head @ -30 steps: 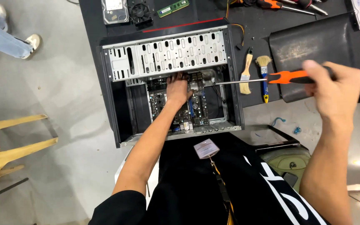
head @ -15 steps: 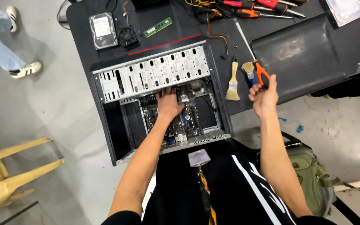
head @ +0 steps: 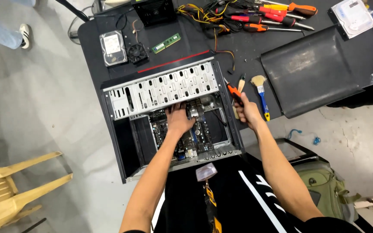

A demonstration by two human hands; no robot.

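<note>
An open black computer case point(head: 121, 142) lies on its side on a black table, its motherboard point(head: 197, 138) exposed. My left hand point(head: 178, 118) reaches inside and presses on the board near the silver drive cage point(head: 165, 90). Just right of the case's edge, my right hand point(head: 247, 112) grips an orange-handled screwdriver point(head: 234, 91), the handle pointing up and left. Which way the shaft points is hidden by the hand.
Two paintbrushes point(head: 260, 92) lie beside my right hand. A black side panel point(head: 311, 69) rests at right. Several screwdrivers point(head: 273, 17), cables, a memory stick point(head: 166, 43), a fan and a hard drive point(head: 112, 47) sit at the back. A yellow plastic chair point(head: 14, 194) stands at left.
My right hand brought the screwdriver in from far right to the case's right edge. My left hand stayed on the motherboard. The view shifted, showing more of the table's back.
</note>
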